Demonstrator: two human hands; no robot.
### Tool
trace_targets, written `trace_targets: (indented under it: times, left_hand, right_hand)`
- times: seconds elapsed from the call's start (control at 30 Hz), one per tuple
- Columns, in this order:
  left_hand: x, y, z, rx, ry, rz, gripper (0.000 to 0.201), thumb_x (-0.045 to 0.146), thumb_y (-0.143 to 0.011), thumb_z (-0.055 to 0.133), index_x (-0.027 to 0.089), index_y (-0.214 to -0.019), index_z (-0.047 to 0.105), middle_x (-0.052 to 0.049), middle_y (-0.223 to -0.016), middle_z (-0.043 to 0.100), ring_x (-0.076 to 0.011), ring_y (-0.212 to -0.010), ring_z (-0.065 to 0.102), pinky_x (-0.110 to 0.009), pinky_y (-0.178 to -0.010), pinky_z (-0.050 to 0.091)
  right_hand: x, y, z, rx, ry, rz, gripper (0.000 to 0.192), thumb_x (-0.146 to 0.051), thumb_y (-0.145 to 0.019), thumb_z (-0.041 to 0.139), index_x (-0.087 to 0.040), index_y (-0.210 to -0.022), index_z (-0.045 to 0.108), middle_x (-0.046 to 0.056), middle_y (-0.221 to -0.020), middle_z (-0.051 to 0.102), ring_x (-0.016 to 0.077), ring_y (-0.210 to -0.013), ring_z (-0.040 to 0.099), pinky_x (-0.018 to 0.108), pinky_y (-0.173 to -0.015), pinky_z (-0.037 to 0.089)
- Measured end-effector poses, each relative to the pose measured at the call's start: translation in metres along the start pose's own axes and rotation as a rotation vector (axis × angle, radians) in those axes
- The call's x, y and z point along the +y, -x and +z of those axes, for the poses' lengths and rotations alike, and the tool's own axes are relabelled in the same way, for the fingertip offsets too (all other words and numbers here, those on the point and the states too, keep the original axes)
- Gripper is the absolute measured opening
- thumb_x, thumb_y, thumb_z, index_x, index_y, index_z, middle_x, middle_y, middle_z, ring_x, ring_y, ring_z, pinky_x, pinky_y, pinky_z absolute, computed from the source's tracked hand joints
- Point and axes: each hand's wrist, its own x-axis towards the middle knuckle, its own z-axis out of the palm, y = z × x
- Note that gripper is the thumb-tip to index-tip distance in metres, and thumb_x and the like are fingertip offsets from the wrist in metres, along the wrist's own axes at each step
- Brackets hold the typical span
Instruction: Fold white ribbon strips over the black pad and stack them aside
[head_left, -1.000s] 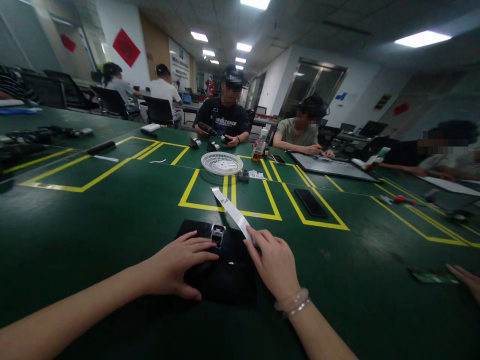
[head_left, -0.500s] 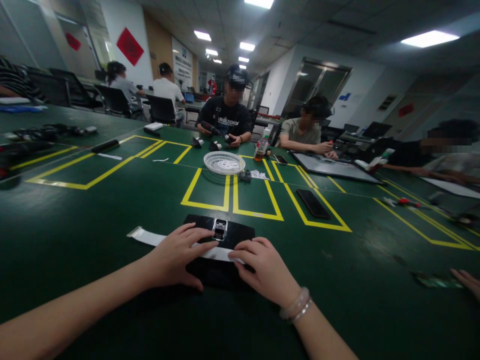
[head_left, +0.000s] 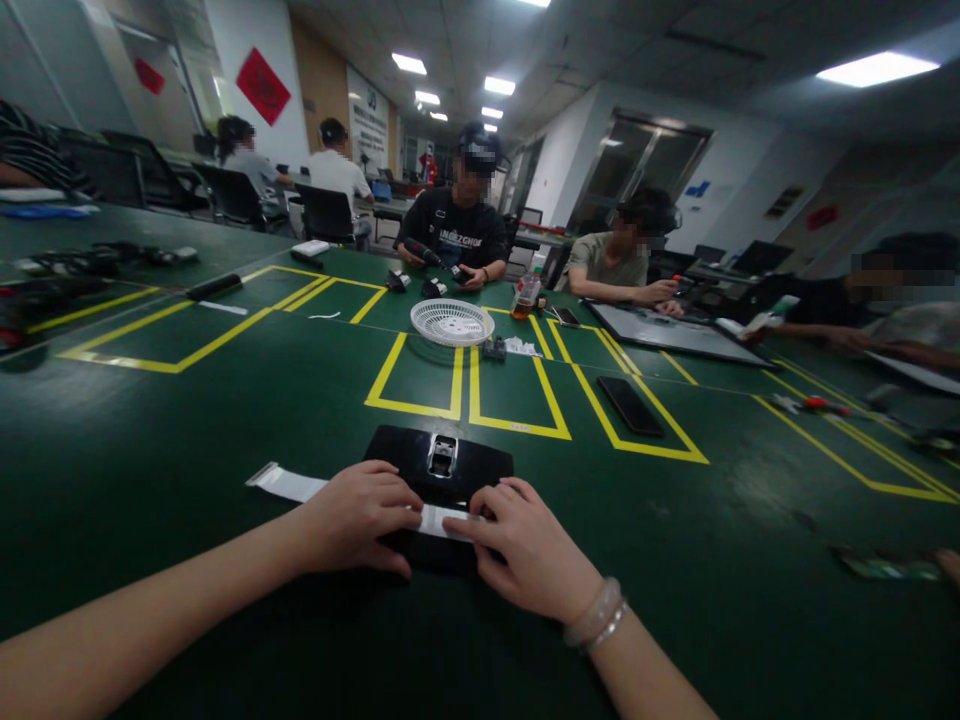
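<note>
Green table, both hands pressing white strip onto black panel

the middle of the white strip lies hidden under the left hand, and its right end goes under the fingers of the right hand. the near edge of the black panel is covered by both hands. both forearms are cut off by the bottom edge. at the right edge a flat green thing is blurred, and a fingertip of another person is cut off there. the faces across the desk are blurred.
</note>
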Motion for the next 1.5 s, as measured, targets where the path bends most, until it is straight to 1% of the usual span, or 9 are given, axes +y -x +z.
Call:
trace_targets:
  times: [0.23, 0.33, 0.47, 0.63, 0.97, 1.1, 1.3, 1.4, 1.5]
  left_hand:
    - [0.0, 0.0, -0.001, -0.026, -0.036, 0.003, 0.046, 0.047, -0.073, 0.09, 0.022, -0.105, 0.068, -0.003, -0.111, 0.067, -0.0247, -0.099, 0.063, -0.041, -0.102, 0.041]
    - [0.002, -0.002, -0.003, -0.047, -0.073, -0.023, 0.057, 0.049, -0.073, 0.089, 0.023, -0.117, 0.065, -0.007, -0.132, 0.057, -0.03, -0.118, 0.055, -0.045, -0.11, 0.034]
    - [0.007, -0.005, -0.007, -0.166, -0.096, -0.105, 0.087, 0.055, -0.078, 0.082, 0.018, -0.147, 0.043, -0.012, -0.152, 0.034, -0.0316, -0.137, 0.036, -0.047, -0.118, 0.022]
    - [0.004, -0.005, -0.009, -0.226, -0.069, -0.14, 0.098, 0.057, -0.084, 0.074, 0.017, -0.157, 0.023, -0.013, -0.156, 0.024, -0.0312, -0.143, 0.024, -0.049, -0.121, 0.012]
    - [-0.001, -0.006, -0.025, -0.161, -0.015, -0.202, 0.091, 0.054, -0.068, 0.084, 0.021, -0.144, 0.047, -0.011, -0.136, 0.052, -0.0325, -0.126, 0.047, -0.051, -0.121, 0.01]
    - [-0.032, 0.009, -0.039, -0.122, -0.116, -0.347, 0.083, 0.056, -0.07, 0.08, 0.02, -0.139, 0.053, -0.011, -0.13, 0.055, -0.0329, -0.123, 0.048, -0.054, -0.119, 0.009]
    - [-0.111, 0.067, -0.052, 0.007, -0.303, -0.618, 0.076, 0.067, -0.079, 0.064, 0.011, -0.13, 0.061, -0.016, -0.122, 0.061, -0.0371, -0.117, 0.052, -0.062, -0.113, 0.012]
    - [-0.149, 0.104, -0.058, 0.205, -0.413, -0.614, 0.071, 0.07, -0.075, 0.063, 0.011, -0.114, 0.068, -0.012, -0.107, 0.068, -0.0381, -0.126, 0.045, -0.056, -0.113, -0.001]
    - [-0.174, 0.132, -0.068, 0.362, -0.375, -0.502, 0.057, 0.066, -0.078, 0.062, 0.012, -0.093, 0.071, -0.006, -0.097, 0.071, -0.0396, -0.141, 0.017, -0.052, -0.109, -0.012]
  right_hand:
    - [-0.011, -0.002, 0.002, 0.022, 0.031, 0.021, 0.031, -0.028, -0.094, 0.055, -0.032, -0.123, 0.063, 0.005, -0.113, 0.06, 0.0205, -0.109, 0.054, 0.047, -0.112, 0.027]
    - [-0.014, -0.004, 0.004, 0.051, 0.054, 0.026, 0.027, -0.027, -0.093, 0.056, -0.031, -0.119, 0.064, 0.005, -0.113, 0.062, 0.0203, -0.11, 0.054, 0.048, -0.114, 0.026]
    - [-0.011, -0.005, 0.008, 0.089, 0.045, 0.008, 0.026, -0.026, -0.093, 0.056, -0.032, -0.117, 0.065, 0.004, -0.114, 0.063, 0.0205, -0.111, 0.055, 0.049, -0.114, 0.025]
    - [-0.002, -0.003, 0.007, 0.178, 0.01, 0.028, 0.036, -0.029, -0.095, 0.054, -0.03, -0.131, 0.057, 0.006, -0.119, 0.064, 0.0221, -0.113, 0.056, 0.051, -0.113, 0.026]
    - [0.006, -0.001, 0.004, 0.268, 0.039, 0.102, 0.039, -0.025, -0.092, 0.059, -0.029, -0.131, 0.058, 0.005, -0.116, 0.067, 0.0214, -0.109, 0.059, 0.05, -0.11, 0.032]
    - [0.007, 0.0, 0.004, 0.296, 0.064, 0.127, 0.038, -0.024, -0.092, 0.059, -0.029, -0.13, 0.059, 0.006, -0.119, 0.066, 0.0224, -0.113, 0.058, 0.05, -0.11, 0.032]
    - [0.008, 0.001, 0.007, 0.26, 0.024, 0.146, 0.038, -0.024, -0.092, 0.059, -0.03, -0.129, 0.058, 0.004, -0.119, 0.066, 0.0222, -0.114, 0.057, 0.052, -0.111, 0.031]
    - [0.007, 0.001, 0.006, 0.252, 0.037, 0.147, 0.037, -0.023, -0.091, 0.059, -0.03, -0.128, 0.059, 0.004, -0.118, 0.066, 0.0219, -0.113, 0.058, 0.052, -0.111, 0.032]
    - [0.007, 0.0, 0.005, 0.242, 0.036, 0.149, 0.037, -0.023, -0.091, 0.06, -0.03, -0.127, 0.06, 0.004, -0.117, 0.067, 0.0219, -0.112, 0.059, 0.053, -0.111, 0.033]
